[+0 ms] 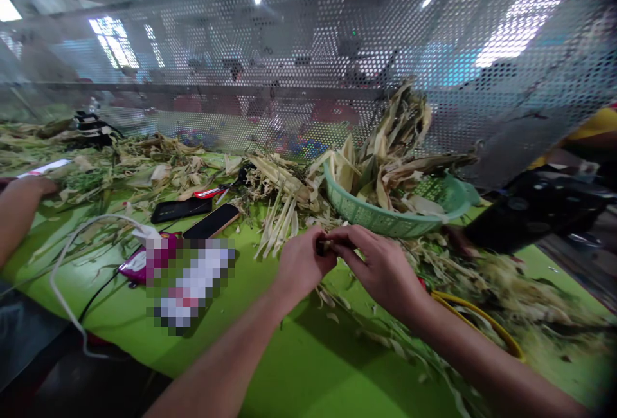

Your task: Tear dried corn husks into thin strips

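Observation:
Over the green table (299, 354), my left hand (304, 257) is curled closed around something small and dark that I cannot make out. The fingertips of my right hand (373, 258) pinch together at the same spot, meeting the left hand's thumb and fingers. Whatever lies between them is mostly hidden. Just behind the hands stands a green plastic basket (371, 215) with dry corn husks (385, 177) heaped in it. A bundle of pale, split husk strips (282, 212) lies behind the left hand.
To the left lie a black phone (180, 209), another phone (212, 221), a purple item (139, 265) and a white cable (55, 276). A yellow-rimmed container (501, 328) sits beside my right forearm. Another person's hand (41, 186) is at far left. A perforated metal screen (289, 38) rises behind.

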A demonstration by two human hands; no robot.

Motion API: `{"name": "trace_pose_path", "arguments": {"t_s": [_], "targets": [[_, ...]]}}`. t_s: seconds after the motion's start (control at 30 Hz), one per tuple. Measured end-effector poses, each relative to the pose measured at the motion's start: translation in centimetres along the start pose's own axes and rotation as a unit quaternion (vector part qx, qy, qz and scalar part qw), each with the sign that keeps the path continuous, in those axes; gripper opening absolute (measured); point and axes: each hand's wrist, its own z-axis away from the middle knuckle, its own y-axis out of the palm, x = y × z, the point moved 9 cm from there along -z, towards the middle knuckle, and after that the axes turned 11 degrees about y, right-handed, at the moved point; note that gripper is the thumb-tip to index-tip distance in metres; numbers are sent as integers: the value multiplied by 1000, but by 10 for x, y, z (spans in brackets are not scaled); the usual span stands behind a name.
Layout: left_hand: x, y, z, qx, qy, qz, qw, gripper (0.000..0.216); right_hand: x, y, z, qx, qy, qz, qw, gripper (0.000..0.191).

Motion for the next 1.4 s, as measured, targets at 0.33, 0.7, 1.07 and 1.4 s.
{"name": "trace_pose_path", "arguments": {"t_s": [0.33, 0.7, 1.07, 1.4], "targets": [[-4, 16, 3, 57, -7, 247, 967, 16, -2, -12, 2, -66, -6, 59, 996, 12], [-10, 2, 2, -15, 36, 216, 976, 19, -1, -12, 5, -101, -41, 63, 992, 19], [-14, -4, 3, -19, 64, 86, 994, 10, 3, -14, 4, -80, -40, 24, 996, 19], [-18, 0, 4, 3, 61, 148, 987, 6, -3, -10, 1, -59, -16, 30, 998, 23]]}}
